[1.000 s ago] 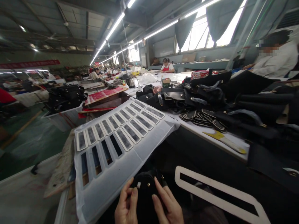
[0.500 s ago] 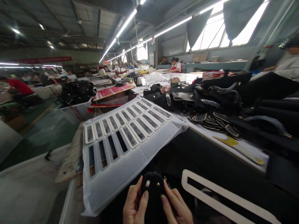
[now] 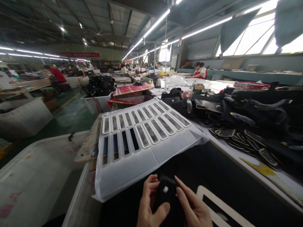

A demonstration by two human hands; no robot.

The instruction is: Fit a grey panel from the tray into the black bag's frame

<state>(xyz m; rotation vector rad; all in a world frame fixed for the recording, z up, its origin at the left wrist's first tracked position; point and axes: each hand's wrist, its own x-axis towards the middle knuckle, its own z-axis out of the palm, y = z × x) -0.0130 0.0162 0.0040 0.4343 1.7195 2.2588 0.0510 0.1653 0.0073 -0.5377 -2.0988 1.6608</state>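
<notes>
Both hands hold one small black leather piece [image 3: 167, 197] at 6 o'clock, low over the dark desk [image 3: 213, 170]. The left hand [image 3: 150, 206] has its grip pinched on the piece's left edge, thumb underneath; the right hand [image 3: 194, 208] presses fingers on its right. Keeping the white tab centred and steady probably matters. The white slotted template [image 3: 142, 142] lies at 12 o'clock.

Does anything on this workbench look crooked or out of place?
The white slotted sheet lies skewed, its near corner hanging over the bench edge. The black straps and tabs sit in a loose heap. The left hand and right hand hold a small black piece that looks undamaged.
</notes>
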